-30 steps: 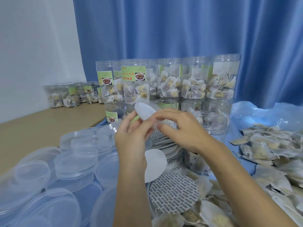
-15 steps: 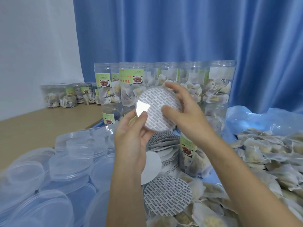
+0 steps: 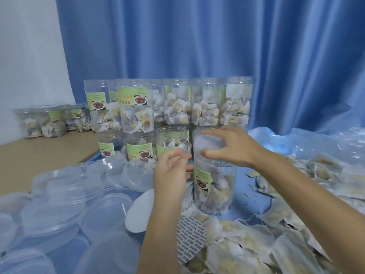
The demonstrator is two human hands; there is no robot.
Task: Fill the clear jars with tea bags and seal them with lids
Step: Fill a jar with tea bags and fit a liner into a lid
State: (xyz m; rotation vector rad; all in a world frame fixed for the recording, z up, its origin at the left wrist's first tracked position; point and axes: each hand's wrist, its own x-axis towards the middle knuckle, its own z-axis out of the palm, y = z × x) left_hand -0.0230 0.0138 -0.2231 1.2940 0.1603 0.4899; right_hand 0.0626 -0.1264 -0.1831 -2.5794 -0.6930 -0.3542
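**Q:** Where's the jar, and what are your hands doing?

**Me:** Open jar (image 3: 214,180) stands upright on the blue sheet (image 3: 248,196), packed with tea bags, green label facing me. My right hand (image 3: 231,148) is over its mouth, fingers spread and bent round a white liner disc (image 3: 209,144) at its rim. The picture is blurred there; I judge the disc is going down onto the opening. My left hand (image 3: 173,167) is just beside the jar's neck, fingers loosely curled. Whether it pinches anything, I cannot tell.

**Q:** Handling?

**Me:** Jar: thin clear plastic, rigid, light, smooth, likely to tip; steady it low on the wall. Disc: thin, flexible, easily creased; hold by the edge. Clear lids (image 3: 59,206) lie piled to the left, round and shallow. Loose tea bags (image 3: 246,246) are soft, papery, stringed.
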